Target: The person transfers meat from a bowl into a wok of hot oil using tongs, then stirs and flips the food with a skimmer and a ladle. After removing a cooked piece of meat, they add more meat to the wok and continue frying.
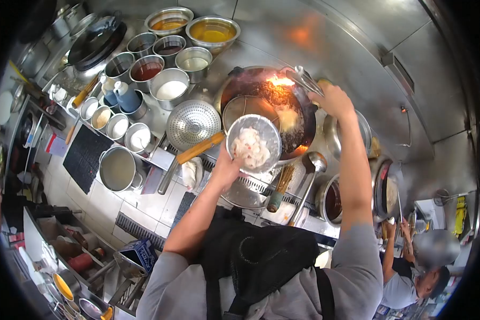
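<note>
Translucent, round plastic bowl (275,145) sits in the left hand (228,169), well out in front of the body. The left fingers are clamped on its near-left side, partly hidden beneath it. The bowl looks light and thin-walled, likely to flex if pinched; its heap of pale, wet-looking soft pieces (250,148) should slide readily on a tilt. The rim may be slick, so the firmest hold would be low on the wall, with support underneath — away from the hot side.

Right of the left fingers lies a bundled bamboo brush (285,178); just left of them runs a thick wooden handle (201,148). Farther left rests a perforated round steel strainer (193,125).

Beyond the left fingertips is the dark, round metal wok (308,120), with bright orange flame (281,81) at its far side. The right hand (336,101) is near that far edge, its fingers closed on a shiny metal utensil (305,81) — their exact grip I cannot tell.
</note>
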`<move>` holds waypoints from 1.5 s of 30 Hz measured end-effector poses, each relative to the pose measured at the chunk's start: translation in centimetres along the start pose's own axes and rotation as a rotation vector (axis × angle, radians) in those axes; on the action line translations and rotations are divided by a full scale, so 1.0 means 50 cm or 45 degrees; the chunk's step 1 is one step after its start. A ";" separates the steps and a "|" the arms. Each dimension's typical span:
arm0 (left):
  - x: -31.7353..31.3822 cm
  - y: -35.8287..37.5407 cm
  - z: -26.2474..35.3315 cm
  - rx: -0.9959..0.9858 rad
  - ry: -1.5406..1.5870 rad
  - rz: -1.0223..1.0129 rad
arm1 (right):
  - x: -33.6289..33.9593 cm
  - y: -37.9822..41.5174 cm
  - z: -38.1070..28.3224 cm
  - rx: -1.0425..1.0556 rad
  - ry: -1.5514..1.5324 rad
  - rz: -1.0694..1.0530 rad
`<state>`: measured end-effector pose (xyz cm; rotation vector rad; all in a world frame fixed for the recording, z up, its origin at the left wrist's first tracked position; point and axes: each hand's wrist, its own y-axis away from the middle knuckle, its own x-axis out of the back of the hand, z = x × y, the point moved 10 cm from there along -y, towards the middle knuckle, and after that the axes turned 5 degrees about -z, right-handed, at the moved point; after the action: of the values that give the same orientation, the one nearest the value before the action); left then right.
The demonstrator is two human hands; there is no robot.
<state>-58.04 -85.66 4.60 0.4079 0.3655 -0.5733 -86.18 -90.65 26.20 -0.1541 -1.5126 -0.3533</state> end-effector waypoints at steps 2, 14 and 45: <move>0.003 -0.040 0.011 -0.037 0.019 -0.025 | 0.029 0.104 -0.037 0.129 -0.231 0.020; -0.027 -0.107 -0.015 -0.081 -0.336 -0.134 | -0.128 0.292 -0.094 0.072 -0.302 0.082; -0.072 -0.119 -0.038 0.160 -0.019 -0.254 | 0.015 0.040 0.122 -0.056 -0.186 0.157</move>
<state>-64.75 -87.75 2.96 0.4910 0.3590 -0.7960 -91.27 -86.93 27.54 -0.3124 -1.6311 -0.2810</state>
